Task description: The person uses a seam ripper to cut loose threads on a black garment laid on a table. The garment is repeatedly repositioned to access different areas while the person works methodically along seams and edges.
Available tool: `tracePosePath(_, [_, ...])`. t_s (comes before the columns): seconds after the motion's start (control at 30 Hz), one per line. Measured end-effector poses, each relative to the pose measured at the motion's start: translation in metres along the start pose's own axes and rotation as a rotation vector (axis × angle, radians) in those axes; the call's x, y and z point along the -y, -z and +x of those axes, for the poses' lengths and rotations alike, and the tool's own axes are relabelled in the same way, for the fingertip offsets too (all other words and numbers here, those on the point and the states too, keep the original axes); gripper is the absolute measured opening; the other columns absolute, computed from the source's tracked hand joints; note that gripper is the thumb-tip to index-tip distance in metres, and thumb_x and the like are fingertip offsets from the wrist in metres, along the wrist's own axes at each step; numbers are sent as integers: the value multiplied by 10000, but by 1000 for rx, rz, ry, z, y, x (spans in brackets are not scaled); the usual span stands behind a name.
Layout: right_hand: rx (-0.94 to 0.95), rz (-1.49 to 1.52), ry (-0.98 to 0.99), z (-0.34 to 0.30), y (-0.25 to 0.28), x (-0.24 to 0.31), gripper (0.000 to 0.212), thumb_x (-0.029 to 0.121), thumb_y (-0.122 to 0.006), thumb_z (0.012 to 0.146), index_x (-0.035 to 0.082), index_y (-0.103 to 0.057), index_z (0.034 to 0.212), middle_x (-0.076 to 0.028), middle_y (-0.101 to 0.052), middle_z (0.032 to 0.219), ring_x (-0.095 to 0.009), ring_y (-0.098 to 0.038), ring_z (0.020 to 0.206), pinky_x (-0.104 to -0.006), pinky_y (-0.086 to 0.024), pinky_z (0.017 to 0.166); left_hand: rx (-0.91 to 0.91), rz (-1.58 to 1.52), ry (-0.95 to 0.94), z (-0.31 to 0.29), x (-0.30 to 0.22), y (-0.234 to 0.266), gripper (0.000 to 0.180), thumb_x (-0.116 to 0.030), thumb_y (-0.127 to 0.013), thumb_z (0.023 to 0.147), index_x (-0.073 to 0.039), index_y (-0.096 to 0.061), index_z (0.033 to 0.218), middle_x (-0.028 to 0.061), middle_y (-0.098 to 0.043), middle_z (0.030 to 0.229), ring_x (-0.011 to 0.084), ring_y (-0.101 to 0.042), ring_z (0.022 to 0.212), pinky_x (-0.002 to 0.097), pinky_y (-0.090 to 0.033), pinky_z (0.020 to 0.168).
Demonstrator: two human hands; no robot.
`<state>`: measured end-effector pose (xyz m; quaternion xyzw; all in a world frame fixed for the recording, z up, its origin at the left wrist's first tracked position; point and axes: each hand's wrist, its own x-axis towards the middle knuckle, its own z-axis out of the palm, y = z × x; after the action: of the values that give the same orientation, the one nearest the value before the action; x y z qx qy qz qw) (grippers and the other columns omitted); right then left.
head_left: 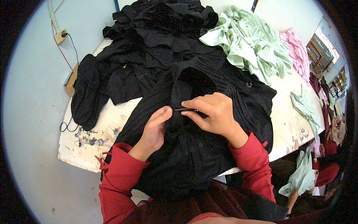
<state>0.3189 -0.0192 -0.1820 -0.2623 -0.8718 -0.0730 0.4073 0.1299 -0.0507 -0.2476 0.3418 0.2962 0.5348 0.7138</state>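
Note:
A black pleated garment (194,149) drapes over the table's front edge and across my lap, with a rounded opening (195,80) in its upper part. My left hand (154,130) is closed on the black fabric just below that opening, thumb uppermost. Between the thumb and fingers of my right hand (212,112) is a small, slim dark tool (184,109), which looks like thread snips. Its tip points left, close to my left thumb. The fingers of my left hand are partly hidden by the cloth and thumb.
Black garments (156,30) are heaped at the back of the white table (74,145). Pale green garments (253,41) and pink cloth (296,48) lie to the right. A socket with a cable (60,35) is on the left wall. At lower right, another person's hand (292,198) holds green cloth.

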Motion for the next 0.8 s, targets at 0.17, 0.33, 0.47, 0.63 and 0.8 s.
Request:
tracePosePath(0.17, [15, 30, -8, -2, 0, -2, 180, 223, -762, 706, 150, -698, 858, 7, -668, 712, -164, -619, 574, -290, -426, 506, 34, -27, 18, 1, 1, 3, 235, -241, -526, 936, -92, -596, 1104, 14, -623, 1067, 134, -570, 1033, 317, -433, 928])
tracePosePath(0.33, [-117, 329, -174, 2, 1, -6, 227, 249, -750, 726, 138, -687, 914, -50, -691, 810, -205, -645, 613, -302, -490, 568, 32, -68, -34, -2, -4, -8, 128, -182, -541, 944, -81, -617, 963, -9, -640, 919, 78, -585, 873, 234, -437, 830])
tracePosePath(0.47, [113, 378, -282, 18, 23, 11, 463, 53, -693, 629, 74, -653, 1090, -78, -595, 761, -172, -632, 727, -273, -467, 594, 77, 160, -223, -4, 0, -14, 68, -92, -623, 887, -53, -616, 942, -21, -606, 867, 54, -562, 810, 209, -436, 755])
tracePosePath(0.63, [129, 30, -300, 4, 3, 2, 250, 61, -679, 623, 156, -683, 854, -19, -554, 802, -229, -605, 653, -328, -474, 545, -87, 967, -723, -9, 8, -15, 147, 16, -721, 753, -31, -602, 824, -4, -515, 710, 74, -499, 615, 221, -404, 546])
tracePosePath(0.8, [77, 172, -577, -29, 11, -2, 205, 136, -738, 717, 134, -689, 916, -42, -608, 834, -211, -632, 704, -294, -498, 626, -110, 1247, -1271, -6, 12, -3, 225, 106, -703, 654, -61, -581, 741, 69, -431, 626, 205, -451, 516, 292, -389, 468])
